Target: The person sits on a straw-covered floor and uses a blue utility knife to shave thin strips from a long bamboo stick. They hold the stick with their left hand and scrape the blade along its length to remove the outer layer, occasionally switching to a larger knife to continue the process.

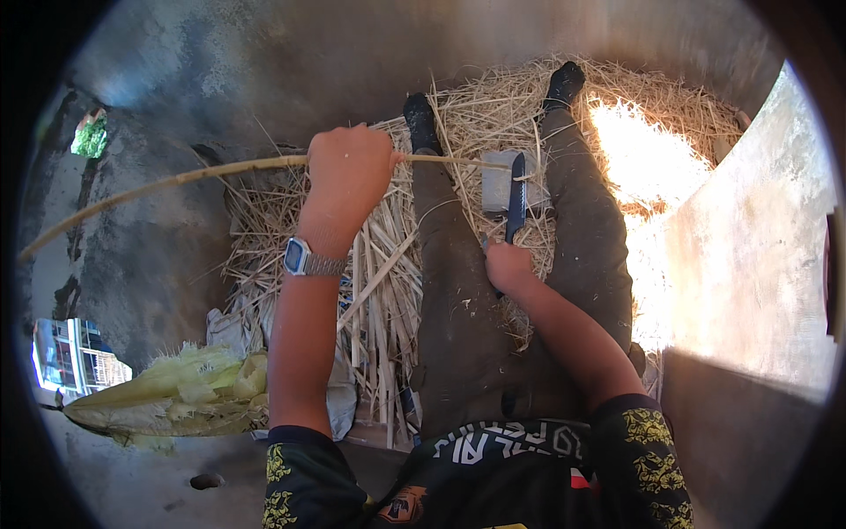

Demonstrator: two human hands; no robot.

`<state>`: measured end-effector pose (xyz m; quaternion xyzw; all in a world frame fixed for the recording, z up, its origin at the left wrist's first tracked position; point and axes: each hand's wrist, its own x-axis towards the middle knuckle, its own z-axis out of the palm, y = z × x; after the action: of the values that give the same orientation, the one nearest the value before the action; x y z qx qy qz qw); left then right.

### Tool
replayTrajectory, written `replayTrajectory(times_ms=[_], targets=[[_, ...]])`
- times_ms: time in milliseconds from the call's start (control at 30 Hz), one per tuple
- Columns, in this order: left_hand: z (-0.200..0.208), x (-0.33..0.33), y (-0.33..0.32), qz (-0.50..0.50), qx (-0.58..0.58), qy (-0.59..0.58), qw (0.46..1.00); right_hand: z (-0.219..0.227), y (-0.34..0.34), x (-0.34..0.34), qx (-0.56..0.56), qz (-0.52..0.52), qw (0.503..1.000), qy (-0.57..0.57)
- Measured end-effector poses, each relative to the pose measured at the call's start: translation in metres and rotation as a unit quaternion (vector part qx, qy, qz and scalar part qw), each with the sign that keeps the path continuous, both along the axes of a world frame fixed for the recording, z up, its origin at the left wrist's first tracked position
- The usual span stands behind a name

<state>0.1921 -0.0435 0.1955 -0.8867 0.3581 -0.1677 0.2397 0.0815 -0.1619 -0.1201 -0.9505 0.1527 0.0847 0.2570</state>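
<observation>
My left hand [350, 172], with a metal watch on its wrist, is closed around a long, thin bamboo stick [220, 169]. The stick curves down toward the far left, and its short end reaches right, over a grey block [497, 189] lying between my legs. In my closed right hand [509, 267] is a knife [517, 201] with a dark blade pointing away from me. The blade's tip stands by the stick's right end, above the block; whether they touch I cannot tell.
Straw-like shavings [480, 115] surround my outstretched legs [445, 291]. Split strips [381, 326] are piled left of them. A yellowish torn sack [176, 401] lies at the lower left. Concrete walls [291, 62] stand ahead and at both sides.
</observation>
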Motion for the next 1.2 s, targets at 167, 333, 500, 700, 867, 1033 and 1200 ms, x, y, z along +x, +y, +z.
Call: replayTrajectory(times_ms=[167, 333, 500, 700, 867, 1033, 1200], targets=[[-0.057, -0.025, 0.108, 0.150, -0.146, 0.089, 0.974, -0.043, 0.004, -0.002, 0.043, -0.038, 0.980, 0.188], [-0.083, -0.063, 0.169, 0.214, -0.309, 0.269, 0.887, -0.053, 0.001, 0.007, 0.026, -0.056, 0.984, 0.170], [-0.103, -0.102, 0.168, 0.160, -0.544, 0.541, 0.621, -0.035, 0.006, 0.001, 0.012, -0.046, 0.985, 0.167], [-0.106, -0.121, 0.133, 0.102, -0.652, 0.669, 0.343, -0.031, 0.004, 0.000, -0.023, 0.002, 0.995, 0.102], [-0.107, -0.129, 0.118, 0.029, -0.685, 0.702, 0.193, -0.020, 0.001, 0.003, 0.038, -0.041, 0.986, 0.157], [-0.101, -0.126, 0.089, 0.025, -0.679, 0.713, 0.172, -0.040, -0.015, 0.006, 0.100, -0.080, 0.978, 0.164], [-0.117, -0.115, 0.088, 0.000, -0.643, 0.735, 0.217, 0.004, -0.011, 0.001, 0.036, -0.043, 0.995, 0.081]])
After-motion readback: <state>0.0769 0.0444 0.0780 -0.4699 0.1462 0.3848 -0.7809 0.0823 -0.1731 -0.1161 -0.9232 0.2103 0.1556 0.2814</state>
